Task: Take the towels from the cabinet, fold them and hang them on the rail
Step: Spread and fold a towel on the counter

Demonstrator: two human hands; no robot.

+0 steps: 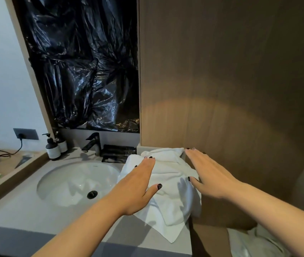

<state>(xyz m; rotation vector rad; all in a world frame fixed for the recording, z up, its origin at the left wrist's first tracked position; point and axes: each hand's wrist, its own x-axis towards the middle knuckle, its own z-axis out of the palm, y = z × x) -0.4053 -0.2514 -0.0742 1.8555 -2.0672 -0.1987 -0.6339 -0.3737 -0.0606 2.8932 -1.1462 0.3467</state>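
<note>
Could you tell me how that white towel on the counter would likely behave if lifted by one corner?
The white towel would probably droop limply: it already lies rumpled. Its corner overhanging the counter edge suggests it may slide off if nudged.

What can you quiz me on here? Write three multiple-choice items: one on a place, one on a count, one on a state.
1. Where does the white towel lie?
A. in the sink
B. on the counter right of the sink
C. on a rail

2. How many pump bottles stand left of the tap?
A. two
B. four
C. none

3. How are the hands?
A. both fists
B. both flat, fingers straight
C. one holds a phone

Answers:
1 B, the towel lies on the counter beside the sink.
2 A, two pump bottles stand there.
3 B, left hand and right hand are spread flat.
</note>
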